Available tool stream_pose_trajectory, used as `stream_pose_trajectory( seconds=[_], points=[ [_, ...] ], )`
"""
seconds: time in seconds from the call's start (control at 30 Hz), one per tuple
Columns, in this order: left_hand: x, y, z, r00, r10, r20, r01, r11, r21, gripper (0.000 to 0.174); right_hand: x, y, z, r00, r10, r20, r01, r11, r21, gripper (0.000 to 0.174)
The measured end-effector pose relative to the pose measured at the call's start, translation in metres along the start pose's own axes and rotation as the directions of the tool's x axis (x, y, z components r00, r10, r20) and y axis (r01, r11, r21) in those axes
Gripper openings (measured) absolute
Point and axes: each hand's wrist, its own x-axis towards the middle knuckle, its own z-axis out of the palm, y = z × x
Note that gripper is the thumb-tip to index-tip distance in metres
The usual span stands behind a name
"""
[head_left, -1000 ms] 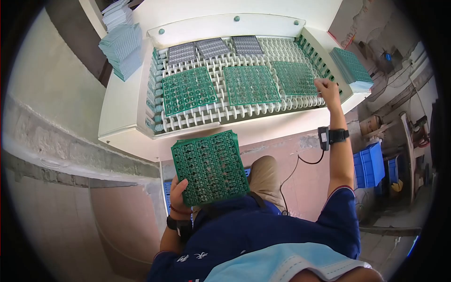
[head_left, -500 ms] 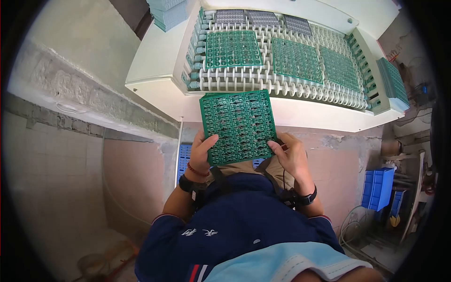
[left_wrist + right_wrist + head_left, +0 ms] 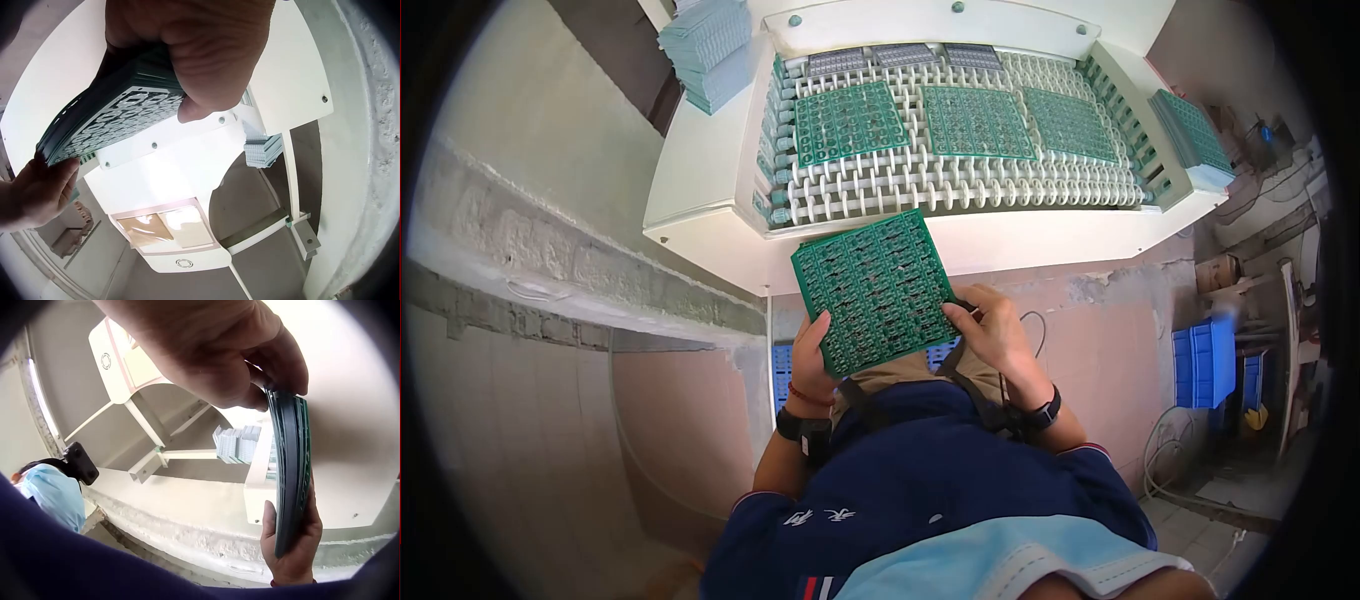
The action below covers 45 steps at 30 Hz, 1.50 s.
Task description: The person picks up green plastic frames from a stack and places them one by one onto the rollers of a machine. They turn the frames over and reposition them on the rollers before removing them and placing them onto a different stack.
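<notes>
A stack of green circuit board panels is held in front of the body, its top face tilted toward the head camera. My left hand grips the stack's left edge, thumb on top and the other fingers hidden beneath. At the right edge my right hand pinches the boards, thumb above and fingers under. From the right wrist view, the stack appears edge-on as several thin layers, slightly bowed. In the left wrist view, a printed pattern shows on one face of the stack.
Ahead is a white roller conveyor carrying three green panels and three grey panels farther back. A pale stack stands on its left side and a green-topped stack on its right. Blue crates sit at right.
The right hand has come back from the right-hand green panel on the conveyor to the stack's right edge. The left hand keeps its grip, and the stack has since turned slightly counterclockwise.
</notes>
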Motion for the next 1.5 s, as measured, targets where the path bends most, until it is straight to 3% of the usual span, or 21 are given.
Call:
stream_pose_trajectory(
  seconds=[0.17,0.3,0.43,0.5,0.6,0.63,0.73,0.77,0.8,0.83,0.9,0.97,1.13,1.27,1.33,1.37,1.43,1.5],
  points=[
    [-0.002,-0.001,-0.002,1.000,0.022,0.011,-0.022,0.999,-0.025,0.039,-0.003,-0.003,-0.003,1.000,-0.006,0.002,0.006,1.000,-0.010,0.026],
    [0.000,-0.006,-0.008,0.999,0.036,-0.032,-0.041,0.986,-0.160,0.041,-0.003,0.004,-0.003,1.000,-0.011,-0.017,0.011,1.000,0.015,0.024],
    [-0.002,-0.007,-0.010,0.999,0.001,-0.038,-0.005,0.992,-0.124,0.039,-0.005,0.001,-0.005,1.000,-0.007,-0.016,0.007,1.000,0.030,0.021],
    [0.000,-0.010,-0.017,0.998,0.001,-0.056,-0.008,0.992,-0.127,0.038,-0.006,0.001,-0.004,0.999,-0.050,0.009,0.050,0.999,-0.019,0.020],
    [-0.002,-0.007,-0.014,0.999,0.015,-0.039,-0.017,0.998,-0.062,0.037,-0.010,-0.005,0.001,0.951,-0.284,-0.124,0.233,0.918,-0.320,0.019],
    [-0.003,-0.005,-0.011,1.000,0.026,0.005,-0.026,1.000,0.012,0.037,-0.011,-0.009,-0.001,0.949,-0.294,-0.110,0.246,0.915,-0.319,0.019],
    [-0.005,-0.006,-0.012,1.000,0.024,-0.007,-0.024,1.000,0.005,0.038,-0.012,-0.014,-0.008,0.957,-0.282,-0.064,0.238,0.894,-0.380,0.017],
    [-0.006,-0.005,-0.010,1.000,0.017,-0.020,-0.017,1.000,0.000,0.038,-0.011,-0.012,-0.009,0.998,-0.061,-0.018,0.059,0.992,-0.111,0.016],
    [-0.007,-0.005,-0.008,1.000,0.017,-0.020,-0.017,1.000,-0.002,0.038,-0.011,-0.010,-0.009,0.986,0.144,0.085,-0.155,0.976,0.153,0.015],
    [-0.009,-0.004,-0.007,1.000,0.015,-0.025,-0.015,1.000,0.008,0.039,-0.007,-0.008,-0.010,0.986,0.145,0.083,-0.156,0.976,0.151,0.015],
    [-0.012,-0.004,-0.010,1.000,0.005,-0.029,-0.004,1.000,0.018,0.039,0.007,-0.002,-0.010,0.969,0.152,0.197,-0.235,0.813,0.532,0.015],
    [-0.015,-0.004,-0.016,0.999,0.016,-0.032,-0.016,1.000,0.016,0.038,0.024,0.004,-0.007,0.969,0.151,0.193,-0.237,0.775,0.585,0.015],
    [-0.026,-0.002,-0.022,1.000,0.003,-0.021,-0.002,0.999,0.033,0.039,0.081,0.010,0.003,0.993,0.118,0.003,-0.084,0.688,0.721,0.016],
    [-0.034,-0.004,-0.026,1.000,-0.003,-0.029,0.004,1.000,0.019,0.041,0.121,0.006,0.010,0.994,0.107,0.009,-0.082,0.699,0.711,0.020],
    [-0.037,-0.006,-0.030,0.999,-0.010,-0.048,0.010,1.000,0.001,0.041,0.129,0.008,0.010,0.994,0.101,0.030,-0.103,0.866,0.490,0.024],
    [-0.037,-0.006,-0.032,0.997,-0.016,-0.070,0.015,1.000,-0.021,0.040,0.128,0.010,0.008,0.994,0.104,0.029,-0.104,0.865,0.491,0.024],
    [-0.038,-0.003,-0.029,0.998,-0.025,-0.053,0.023,0.999,-0.044,0.040,0.119,0.017,-0.002,0.984,0.019,-0.179,0.000,0.994,0.109,0.028],
    [-0.041,-0.002,-0.022,0.998,-0.039,-0.046,0.036,0.996,-0.079,0.040,0.101,0.024,-0.015,0.986,0.074,-0.150,-0.048,0.984,0.173,0.029]
  ],
)
